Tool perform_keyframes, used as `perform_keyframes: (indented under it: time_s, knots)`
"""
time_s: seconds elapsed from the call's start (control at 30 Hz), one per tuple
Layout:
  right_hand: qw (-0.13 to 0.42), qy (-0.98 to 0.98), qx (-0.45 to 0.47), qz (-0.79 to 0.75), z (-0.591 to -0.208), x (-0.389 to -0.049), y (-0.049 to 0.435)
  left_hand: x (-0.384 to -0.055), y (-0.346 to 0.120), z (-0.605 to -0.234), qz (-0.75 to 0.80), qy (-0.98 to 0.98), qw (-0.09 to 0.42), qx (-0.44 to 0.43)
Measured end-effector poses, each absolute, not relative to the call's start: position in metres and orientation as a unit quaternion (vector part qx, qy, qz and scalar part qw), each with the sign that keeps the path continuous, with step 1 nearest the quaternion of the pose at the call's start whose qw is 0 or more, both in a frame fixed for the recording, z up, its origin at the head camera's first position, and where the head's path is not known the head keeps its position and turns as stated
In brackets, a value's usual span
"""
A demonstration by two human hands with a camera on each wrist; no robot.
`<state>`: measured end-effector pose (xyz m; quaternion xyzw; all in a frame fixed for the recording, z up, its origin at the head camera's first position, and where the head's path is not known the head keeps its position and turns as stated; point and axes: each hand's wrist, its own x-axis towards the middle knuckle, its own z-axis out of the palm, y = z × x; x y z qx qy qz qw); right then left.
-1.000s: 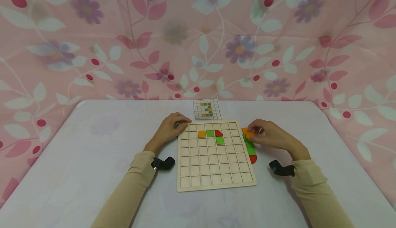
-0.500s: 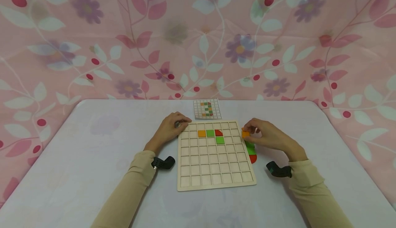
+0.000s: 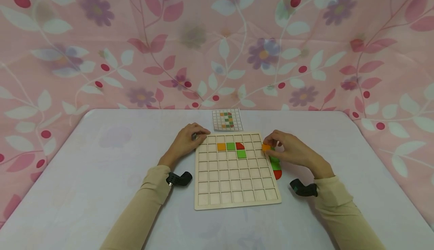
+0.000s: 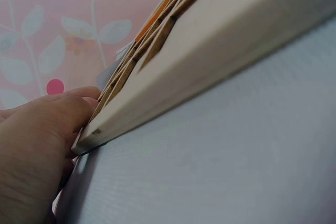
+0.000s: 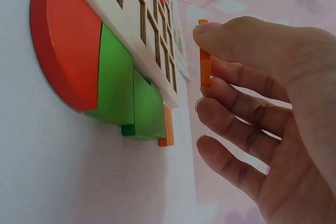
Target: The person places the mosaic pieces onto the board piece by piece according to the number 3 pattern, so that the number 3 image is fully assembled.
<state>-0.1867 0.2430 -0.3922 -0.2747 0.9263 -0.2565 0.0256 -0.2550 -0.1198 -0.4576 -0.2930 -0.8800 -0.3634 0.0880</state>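
A wooden grid board (image 3: 237, 206) lies on the table. In its far rows sit an orange square tile (image 3: 221, 147), a green square tile (image 3: 230, 146), a red tile with a rounded corner (image 3: 240, 146) and, below that, another green tile (image 3: 241, 154). My left hand (image 3: 188, 138) holds the board's far left corner, seen close up in the left wrist view. Off the right edge, my right hand (image 3: 289, 148) pinches an orange square tile (image 5: 205, 66) between thumb and fingertips, raised above the table; the other fingers are loosely bent.
Along the board's right side lie a rounded red tile (image 5: 68, 45), several green tiles (image 5: 116, 72) and an orange tile (image 5: 167, 127). Behind the board is a printed pattern card (image 3: 217, 122). A floral cloth (image 3: 152, 54) hangs behind the table.
My right hand has moved slightly left with the orange tile, from over the loose tiles to the board's right edge. The left hand stays at its corner.
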Motion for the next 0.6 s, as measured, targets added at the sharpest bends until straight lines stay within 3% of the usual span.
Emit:
perform_keyframes:
  time_s: [0.6]
  knots:
    - [0.028,0.926,-0.281,-0.253,-0.391,-0.182,0.232,-0.255,-0.12,-0.458,-0.367,-0.876,0.092,-0.299]
